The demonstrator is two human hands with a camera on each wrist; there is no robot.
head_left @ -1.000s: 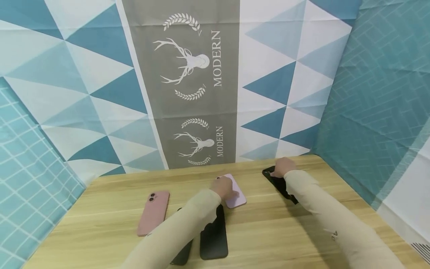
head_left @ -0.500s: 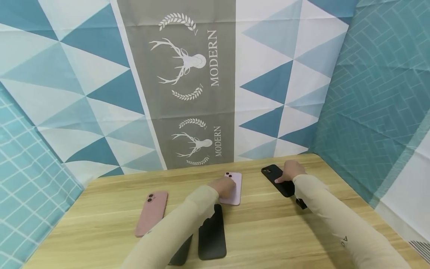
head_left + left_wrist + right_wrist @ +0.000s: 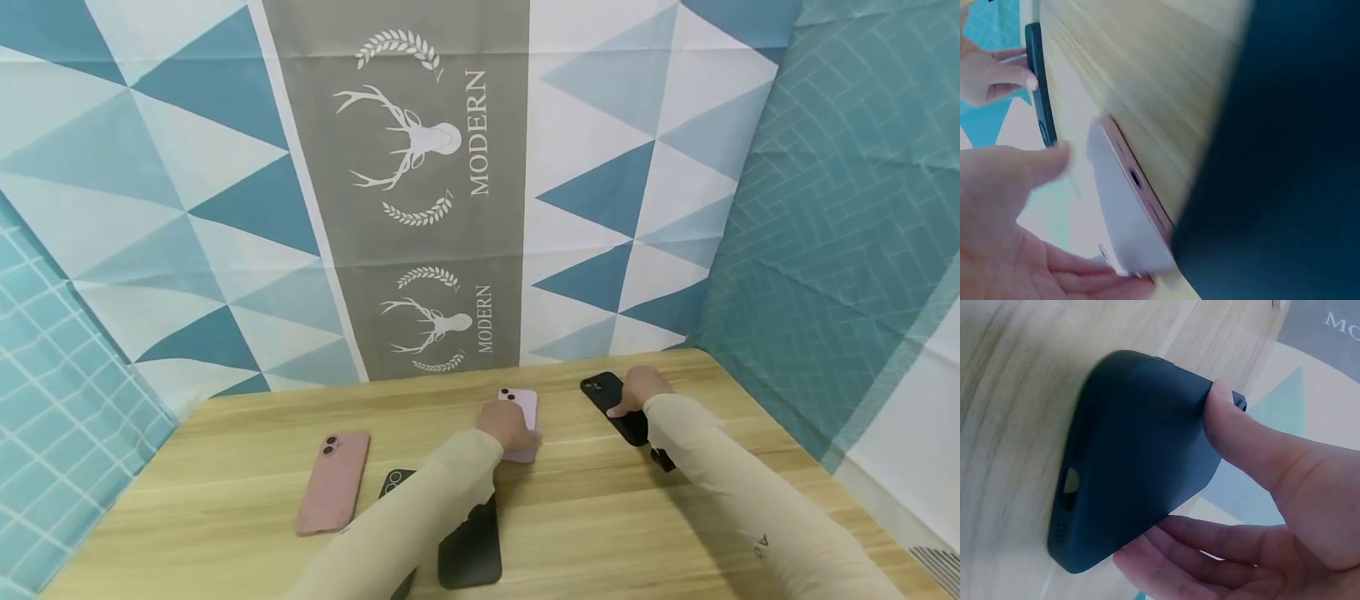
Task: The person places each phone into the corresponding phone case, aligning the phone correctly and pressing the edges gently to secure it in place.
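Note:
In the head view, my left hand (image 3: 504,423) is over a lavender phone (image 3: 527,403) lying camera side up, covering its left and middle part. The left wrist view shows that hand's thumb (image 3: 1047,164) apart from the lavender phone (image 3: 1132,219), while its fingers lie along the phone's far side. At the right, my right hand (image 3: 643,388) holds a black phone (image 3: 609,398) by its sides. In the right wrist view, thumb and fingers pinch the black phone (image 3: 1141,450) across its width, with the port end towards the camera.
A pink phone (image 3: 333,483) lies left on the wooden table (image 3: 225,467). A dark phone (image 3: 395,477), partly under my left sleeve, and another black phone (image 3: 471,557) lie near the front middle. Patterned cloth (image 3: 442,167) hangs behind the table.
The lavender phone has turned from a slant to nearly straight under my left hand. My right hand has shifted from the black phone's upper end down to its right side.

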